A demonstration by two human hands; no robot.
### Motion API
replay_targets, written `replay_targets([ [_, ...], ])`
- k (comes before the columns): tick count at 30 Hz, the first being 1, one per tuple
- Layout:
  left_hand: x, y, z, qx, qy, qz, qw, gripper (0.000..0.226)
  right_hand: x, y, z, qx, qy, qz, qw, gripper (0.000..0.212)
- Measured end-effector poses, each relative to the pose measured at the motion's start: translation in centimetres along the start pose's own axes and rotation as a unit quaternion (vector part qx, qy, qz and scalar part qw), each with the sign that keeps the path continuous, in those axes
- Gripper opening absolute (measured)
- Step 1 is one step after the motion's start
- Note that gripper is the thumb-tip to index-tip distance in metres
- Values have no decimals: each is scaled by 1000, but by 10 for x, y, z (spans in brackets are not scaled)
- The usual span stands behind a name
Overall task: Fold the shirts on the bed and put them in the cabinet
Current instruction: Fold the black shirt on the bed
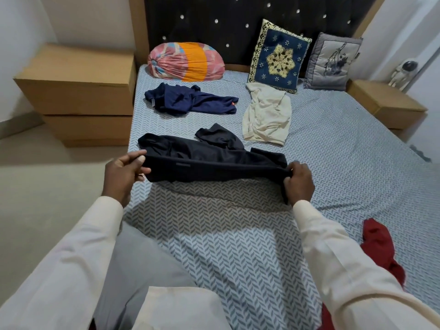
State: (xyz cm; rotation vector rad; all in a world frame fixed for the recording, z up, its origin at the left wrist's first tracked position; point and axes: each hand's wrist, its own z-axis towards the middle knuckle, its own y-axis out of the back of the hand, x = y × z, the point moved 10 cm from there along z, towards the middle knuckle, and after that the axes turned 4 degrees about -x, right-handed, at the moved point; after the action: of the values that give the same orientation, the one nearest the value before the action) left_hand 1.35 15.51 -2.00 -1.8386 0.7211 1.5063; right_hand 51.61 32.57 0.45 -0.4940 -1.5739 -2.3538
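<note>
Cream sleeves (71, 258) up front, left grip (123, 175) and right grip (300, 183) each pinching an end of black shirt (214, 163), near edge held off bed (345, 163); navy shirt (185, 101), cream shirt (266, 115) farther back.

A pink and orange bolster (185, 61) lies against the dark headboard (214, 20). Right of it lean a blue embroidered cushion (278, 58) and a grey cushion (332, 60). An astronaut figure (402, 73) stands further right.
</note>
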Motion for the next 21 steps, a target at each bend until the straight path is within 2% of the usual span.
replay_targets([
  [2, -7, -12, 9, 6, -6, -20, 1000, 18, 0, 27, 7, -55, 14, 6, 998, 38],
  [4, 4, -11, 15, -8, 2, -10, 1000, 18, -1, 24, 0, -26, 52, -42, 997, 44],
  [5, 16, -7, 15, -20, 16, 4, 1000, 18, -5, 9, -8, 40, 67, -81, 994, 45],
  [6, 33, -2, 12, -32, 37, 18, 999, 18, -17, -16, -20, 140, 73, -118, 980, 43],
  [8, 65, 11, 1, -62, 86, 31, 994, 19, -45, -59, -60, 347, 53, -167, 921, 38],
  [9, 77, 17, -5, -75, 104, 31, 991, 19, -56, -66, -73, 386, 39, -175, 905, 35],
  [11, 88, 24, -13, -85, 117, 24, 989, 19, -70, -64, -80, 370, 8, -169, 914, 30],
  [13, 87, 27, -13, -84, 110, 29, 990, 20, -73, -57, -80, 324, -4, -146, 935, 20],
  [15, 88, 27, -15, -77, 105, 46, 990, 11, -69, -40, -77, 263, -17, -111, 958, 6],
  [17, 89, 27, -16, -71, 93, 72, 990, 11, -68, -28, -70, 207, -38, -104, 972, 5],
  [18, 89, 27, -17, -71, 83, 94, 990, 14, -72, -29, -69, 219, -56, -118, 967, 9],
  [19, 88, 29, -18, -73, 71, 120, 988, 13, -79, -38, -73, 268, -76, -142, 950, 14],
  [21, 82, 30, -19, -81, 48, 160, 983, 8, -89, -57, -95, 405, -114, -190, 887, 17],
])
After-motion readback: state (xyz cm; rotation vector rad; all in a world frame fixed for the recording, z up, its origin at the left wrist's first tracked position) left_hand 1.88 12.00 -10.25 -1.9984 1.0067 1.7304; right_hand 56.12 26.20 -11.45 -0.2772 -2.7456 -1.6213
